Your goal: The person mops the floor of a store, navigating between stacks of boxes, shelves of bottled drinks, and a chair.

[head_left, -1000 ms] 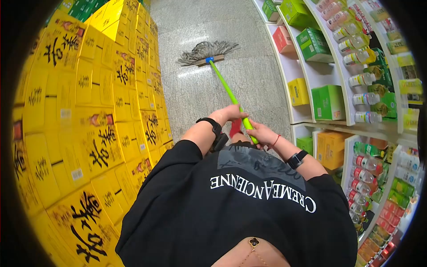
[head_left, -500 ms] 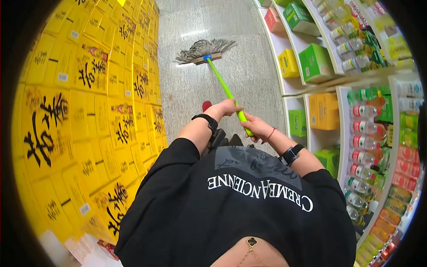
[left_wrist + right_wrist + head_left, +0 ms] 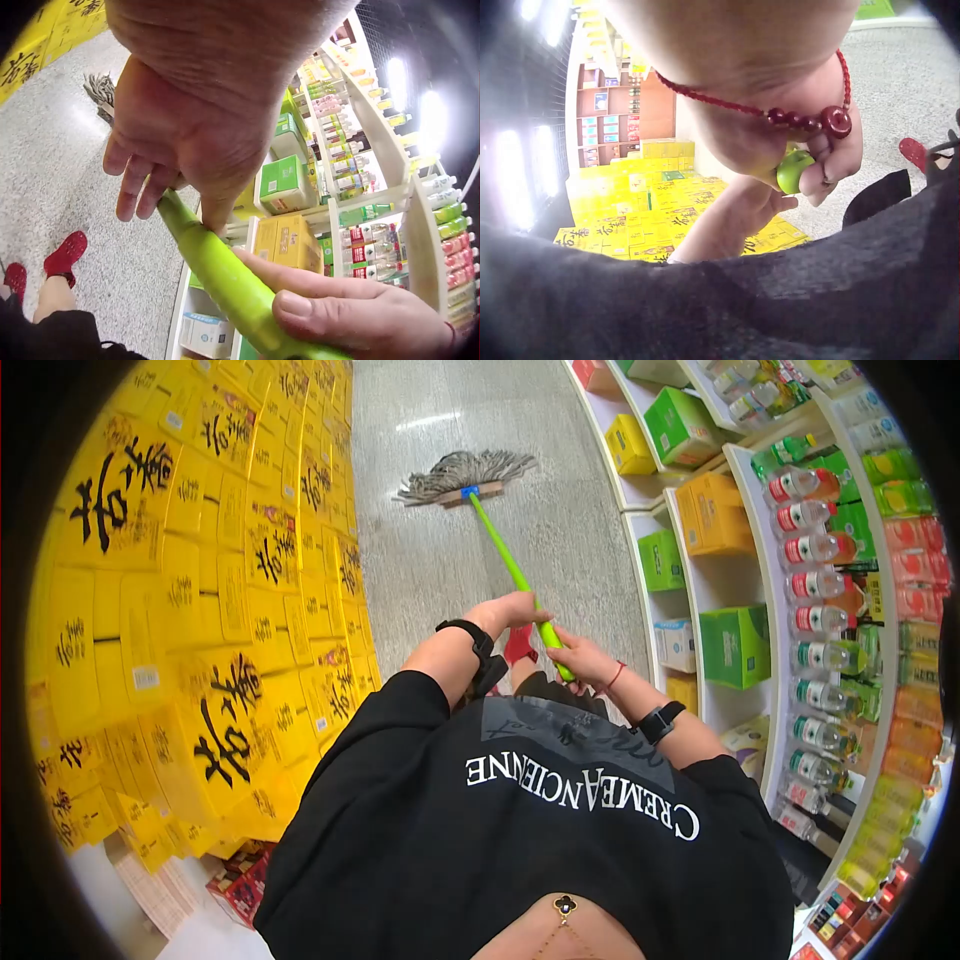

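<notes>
Lime-green and glossy, the tubular mop handle was gripped by the person's left hand higher up and right hand near its end. We saw its grey, stringy mop head fanned on the mottled floor, beyond a wooden bar. Yellow cardboard cartons bore brushed black characters — 苦蕎 — and the black shirt read CREMEANCIENNE. We couldn't make out its dim script or the clear bottles' small print.

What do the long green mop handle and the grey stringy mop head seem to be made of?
Long green mop handle: probably plastic or plastic-coated, judging by its smooth, slightly shiny surface. Grey stringy mop head: yarn, perhaps cotton, with matte, loose strands.
</notes>
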Demonstrator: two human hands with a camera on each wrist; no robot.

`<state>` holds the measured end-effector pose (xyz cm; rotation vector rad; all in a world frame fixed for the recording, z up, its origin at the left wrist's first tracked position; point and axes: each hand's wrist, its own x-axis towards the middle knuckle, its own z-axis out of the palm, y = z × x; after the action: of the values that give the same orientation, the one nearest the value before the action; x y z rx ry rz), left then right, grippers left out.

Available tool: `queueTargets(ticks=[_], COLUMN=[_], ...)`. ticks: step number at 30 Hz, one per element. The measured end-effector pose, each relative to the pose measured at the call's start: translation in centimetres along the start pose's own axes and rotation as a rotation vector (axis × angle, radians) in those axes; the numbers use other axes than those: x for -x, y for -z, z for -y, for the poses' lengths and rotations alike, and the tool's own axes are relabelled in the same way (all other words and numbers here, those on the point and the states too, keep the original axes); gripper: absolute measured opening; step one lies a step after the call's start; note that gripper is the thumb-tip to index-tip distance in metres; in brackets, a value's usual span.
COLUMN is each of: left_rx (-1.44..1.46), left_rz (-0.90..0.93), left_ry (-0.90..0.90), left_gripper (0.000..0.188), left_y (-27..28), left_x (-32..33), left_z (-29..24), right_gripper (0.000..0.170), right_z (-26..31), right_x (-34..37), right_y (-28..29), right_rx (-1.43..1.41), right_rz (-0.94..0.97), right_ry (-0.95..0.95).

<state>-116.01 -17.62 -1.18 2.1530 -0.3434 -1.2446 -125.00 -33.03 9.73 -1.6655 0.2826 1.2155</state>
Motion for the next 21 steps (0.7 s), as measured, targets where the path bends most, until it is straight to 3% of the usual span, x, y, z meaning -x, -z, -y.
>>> queueTargets(ticks=[5, 8, 16, 19, 21], left_rx=[-0.069, -0.061, 0.062, 0.064, -0.102], left_rz=[-0.210, -0.077, -0.114, -0.213, -0.197], left_ry=[-0.149, -0.067, 0.013, -0.064, -0.066], left_gripper=[0.057, 0.059, 0.062, 0.062, 0.061], left_y=[-10.0, -13.1, -28.4, -35.9, -38.9], left_x=[4.4, 6.9, 11.7, 14.6, 15.8], left_z=[0.9, -0.5, -3.4, -4.1, -5.6], right_gripper=[0.044, 0.042, 0.036, 0.035, 0.035], right_z=[-6.4, -10.2, -23.1, -28.4, -30.9], right_x=[5.5, 8.2, 16.0, 20.3, 22.9], right_y=[-4.9, -6.6, -9.5, -11.8, -12.3], right_rx=[0.036, 0.059, 0.086, 0.086, 0.148], right_rz=[-0.007, -0.025, 0.037, 0.052, 0.055], right_ry=[-0.019, 0.048, 0.051, 0.021, 0.018])
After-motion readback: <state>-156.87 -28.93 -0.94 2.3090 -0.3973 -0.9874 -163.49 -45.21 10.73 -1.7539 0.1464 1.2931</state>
